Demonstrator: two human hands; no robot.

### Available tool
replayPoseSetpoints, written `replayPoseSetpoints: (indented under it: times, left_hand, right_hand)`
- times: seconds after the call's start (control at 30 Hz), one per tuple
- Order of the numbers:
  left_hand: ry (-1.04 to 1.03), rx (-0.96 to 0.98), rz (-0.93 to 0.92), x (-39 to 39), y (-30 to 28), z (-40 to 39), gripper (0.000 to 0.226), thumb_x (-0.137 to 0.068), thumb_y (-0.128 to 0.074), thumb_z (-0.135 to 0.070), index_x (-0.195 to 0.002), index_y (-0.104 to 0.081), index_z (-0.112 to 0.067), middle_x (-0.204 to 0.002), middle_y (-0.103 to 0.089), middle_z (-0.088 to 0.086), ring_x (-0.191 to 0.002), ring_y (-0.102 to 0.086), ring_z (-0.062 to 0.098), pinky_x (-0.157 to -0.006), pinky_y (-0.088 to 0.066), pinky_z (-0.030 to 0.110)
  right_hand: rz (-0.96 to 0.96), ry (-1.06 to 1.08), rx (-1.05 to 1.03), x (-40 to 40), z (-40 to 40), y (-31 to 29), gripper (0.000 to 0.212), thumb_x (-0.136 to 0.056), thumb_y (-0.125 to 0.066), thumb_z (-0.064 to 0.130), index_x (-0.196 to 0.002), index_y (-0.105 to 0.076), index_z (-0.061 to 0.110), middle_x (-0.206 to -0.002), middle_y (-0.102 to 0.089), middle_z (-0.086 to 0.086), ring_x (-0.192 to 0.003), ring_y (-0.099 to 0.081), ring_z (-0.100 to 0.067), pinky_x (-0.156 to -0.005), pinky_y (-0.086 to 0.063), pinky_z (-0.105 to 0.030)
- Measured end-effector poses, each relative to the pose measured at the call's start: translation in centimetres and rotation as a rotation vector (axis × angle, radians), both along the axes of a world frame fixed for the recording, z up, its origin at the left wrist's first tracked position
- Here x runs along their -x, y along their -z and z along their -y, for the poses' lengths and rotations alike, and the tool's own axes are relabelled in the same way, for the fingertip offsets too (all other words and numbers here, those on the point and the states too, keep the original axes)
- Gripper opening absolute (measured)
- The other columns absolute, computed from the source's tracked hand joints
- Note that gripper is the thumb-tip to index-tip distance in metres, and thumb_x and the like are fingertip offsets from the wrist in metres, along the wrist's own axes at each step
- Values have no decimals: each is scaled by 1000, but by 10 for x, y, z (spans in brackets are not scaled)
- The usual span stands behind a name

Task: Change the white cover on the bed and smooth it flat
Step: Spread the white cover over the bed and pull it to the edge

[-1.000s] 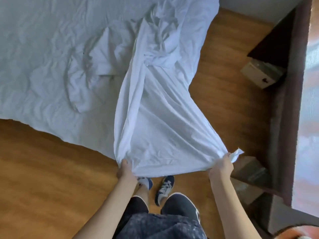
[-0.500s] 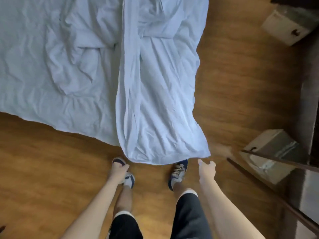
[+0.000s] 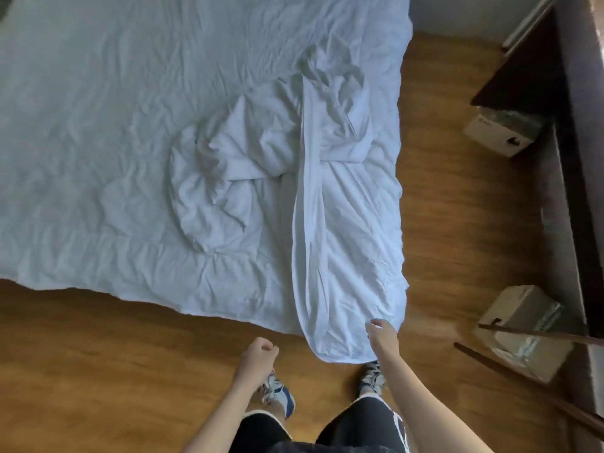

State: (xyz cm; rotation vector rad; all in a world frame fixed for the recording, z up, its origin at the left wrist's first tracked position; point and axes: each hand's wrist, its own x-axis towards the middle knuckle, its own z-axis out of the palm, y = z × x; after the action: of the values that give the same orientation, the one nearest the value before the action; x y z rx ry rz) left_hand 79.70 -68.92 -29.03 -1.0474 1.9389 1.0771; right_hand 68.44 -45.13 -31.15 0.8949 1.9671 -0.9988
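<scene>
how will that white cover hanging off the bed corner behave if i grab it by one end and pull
The white cover is probably floppy: it lies in soft folds and bunches into a twisted heap farther up. It looks thin, so likely light. Pulled from one end it would probably drag the heap along, not spread flat.

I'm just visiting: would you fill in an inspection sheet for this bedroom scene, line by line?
Surface: bed, covered in wrinkled white.
Job's things: white cover, bunched on the bed, its end hanging to the wooden floor.
Clutter: two cardboard boxes on the floor at the right.
Hands: left hand curled, holding nothing; right hand relaxed beside the cover's end.
Cables: nothing seen.
Surroundings: dark furniture along the right.
</scene>
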Motion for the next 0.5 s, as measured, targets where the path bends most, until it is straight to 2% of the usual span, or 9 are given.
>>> replayPoseSetpoints:
  times: [0.1,0.17,0.23,0.3,0.37,0.5]
  left_hand:
    - [93,40,29,-5,-17,58,12,-97,-49,-32,-99,-57,-24,-99,-60,-6,-90,-58,11,-74,-48,28]
    - [128,80,54,3,-18,97,14,-98,-49,-31,-102,-57,-20,-102,-60,-3,-91,-58,13,-76,-49,28]
    - [151,122,83,23,-16,130,16,-98,-47,-31,-104,-56,-18,-104,-60,-1,-89,-57,14,-71,-46,26]
    - [170,142,86,52,-13,153,18,-99,-45,-29,-104,-56,-17,-104,-59,0,-89,-56,14,-67,-42,25]
    - [154,141,93,85,-8,168,19,-99,-43,-28,-106,-56,-16,-104,-57,0,-93,-56,17,-71,-43,27]
    - [116,174,118,141,9,196,19,-98,-47,-32,-108,-55,-19,-110,-60,2,-92,-58,18,-78,-48,32]
  right_hand:
    - [-9,37,23,1,33,-11,34,-89,-55,18,-120,-58,6,-104,-65,-8,-99,-61,-26,-81,-45,-32]
    - [-38,38,20,7,52,-17,31,-89,-55,18,-118,-58,8,-108,-65,-7,-99,-61,-25,-88,-48,-37]
    - [-94,-12,3,21,69,-22,28,-91,-54,17,-118,-58,10,-112,-65,-7,-99,-62,-24,-92,-49,-42]
    - [-151,-90,-14,44,84,-24,29,-92,-52,16,-120,-57,11,-113,-65,-6,-98,-61,-22,-84,-48,-36]
    - [-195,-158,-52,80,99,-16,31,-92,-49,16,-122,-57,12,-114,-65,-7,-97,-60,-22,-76,-42,-31]
    - [-276,-243,-79,178,145,4,33,-95,-46,16,-126,-54,11,-118,-63,-8,-103,-59,-26,-76,-39,-31]
